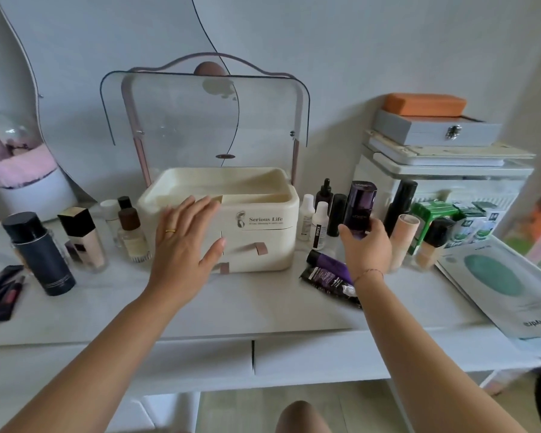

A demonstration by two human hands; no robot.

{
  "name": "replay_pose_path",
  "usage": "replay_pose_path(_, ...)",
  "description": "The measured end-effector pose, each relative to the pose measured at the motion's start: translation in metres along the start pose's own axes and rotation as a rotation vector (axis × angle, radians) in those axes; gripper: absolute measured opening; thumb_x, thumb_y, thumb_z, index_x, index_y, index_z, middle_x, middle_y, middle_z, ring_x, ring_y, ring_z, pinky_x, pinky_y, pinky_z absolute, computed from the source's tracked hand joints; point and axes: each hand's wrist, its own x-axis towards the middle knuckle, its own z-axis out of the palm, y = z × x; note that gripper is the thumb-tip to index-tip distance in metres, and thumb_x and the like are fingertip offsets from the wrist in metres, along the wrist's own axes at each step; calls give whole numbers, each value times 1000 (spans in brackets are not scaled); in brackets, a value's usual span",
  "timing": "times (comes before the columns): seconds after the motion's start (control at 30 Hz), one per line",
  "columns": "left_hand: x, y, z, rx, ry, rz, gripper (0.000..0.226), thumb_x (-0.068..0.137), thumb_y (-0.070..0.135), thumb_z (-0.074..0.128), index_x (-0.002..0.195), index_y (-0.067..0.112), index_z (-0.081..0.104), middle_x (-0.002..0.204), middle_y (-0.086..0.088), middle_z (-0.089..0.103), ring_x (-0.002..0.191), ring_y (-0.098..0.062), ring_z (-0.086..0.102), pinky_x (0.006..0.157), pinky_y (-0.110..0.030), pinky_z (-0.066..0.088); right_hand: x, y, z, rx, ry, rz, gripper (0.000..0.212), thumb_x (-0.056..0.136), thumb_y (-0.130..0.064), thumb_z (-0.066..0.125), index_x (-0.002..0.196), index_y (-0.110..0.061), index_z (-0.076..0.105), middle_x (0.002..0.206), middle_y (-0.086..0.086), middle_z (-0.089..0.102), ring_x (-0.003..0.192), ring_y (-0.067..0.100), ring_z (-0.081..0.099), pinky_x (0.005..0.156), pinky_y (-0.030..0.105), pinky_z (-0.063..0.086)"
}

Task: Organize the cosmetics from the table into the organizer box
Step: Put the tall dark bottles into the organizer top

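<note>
Nearest on the white desk, two purple squeeze tubes lie just below the right hand. Its grip is clamped round the lower part of a tall dark purple bottle, held upright to the right of the cream plastic organizer box. The left hand spreads across the box's front, grip apart, fingers straight. The top tray looks empty (its clear lid stands swung up behind). One risk: carrying the bottle across could knock over the small white bottles crowded just beside it.
</note>
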Motion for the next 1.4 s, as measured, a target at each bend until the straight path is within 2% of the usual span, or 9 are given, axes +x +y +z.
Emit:
replay_pose_path(0.13,1,1,1,-15,23,-4,53,89,40,42,137,16,43,143,-1,44,137,-21,28,113,-47,17,-5,-3,-4,-20,8,-34,22,80,-33,69,96,-22,59,81,-10,61,79,14,60,70,26,42)
replay_pose_path(0.27,0,0,0,-26,14,-5,52,89,40,41,136,18,44,143,0,44,137,-20,30,112,-46,18,-20,-20,-12,57,59,-142,35,79,-31,72,111,-17,62,96,-6,66,92,13,62,83,27,49)
replay_pose_path(0.4,2,1,-3,-56,2,-10,52,90,42,40,137,19,45,141,2,44,135,-17,29,113,-40,15,-43,-59,-23,160,79,-350,46,75,-28,77,118,-18,61,106,-6,67,92,3,61,84,6,44)
replay_pose_path(0.53,8,-6,-11,-108,10,2,48,92,42,39,130,15,53,135,-1,52,128,-21,41,108,-47,27,-66,-108,-19,308,-85,-583,52,73,-22,79,121,-22,59,108,-7,67,96,-1,63,88,8,46)
replay_pose_path(0.63,16,-22,-19,-111,54,-105,43,92,36,44,125,12,59,135,-5,54,130,-25,41,111,-48,22,-68,-143,5,342,-212,-661,50,75,-22,78,121,-21,59,102,-13,66,94,-1,63,87,9,47)
replay_pose_path(0.8,15,-49,-24,-251,63,-321,47,94,41,39,132,16,52,144,3,41,137,-14,30,110,-32,23,-56,-177,66,254,-402,-589,48,76,-25,76,122,-20,59,110,-6,68,100,11,63,91,32,53)
replay_pose_path(0.97,14,-54,-20,-294,86,-312,61,87,54,31,132,19,50,145,7,40,139,-5,22,109,-32,27,-46,-198,125,155,-494,-486,35,73,-26,73,106,-20,65,95,-3,71,87,15,66,82,39,54)
replay_pose_path(1.2,11,-61,-17,-316,95,-261,51,94,52,34,134,25,47,145,14,37,139,4,17,98,0,10,-43,-215,179,195,-539,-242,32,74,-25,76,100,-12,63,91,0,68,83,17,63,75,29,51)
replay_pose_path(1.4,7,-66,-20,-340,83,-229,52,92,55,33,132,24,49,144,13,38,139,3,17,98,2,9,-42,-219,194,87,-586,-251,44,70,-36,78,100,-12,55,93,-1,65,84,18,62,71,29,49)
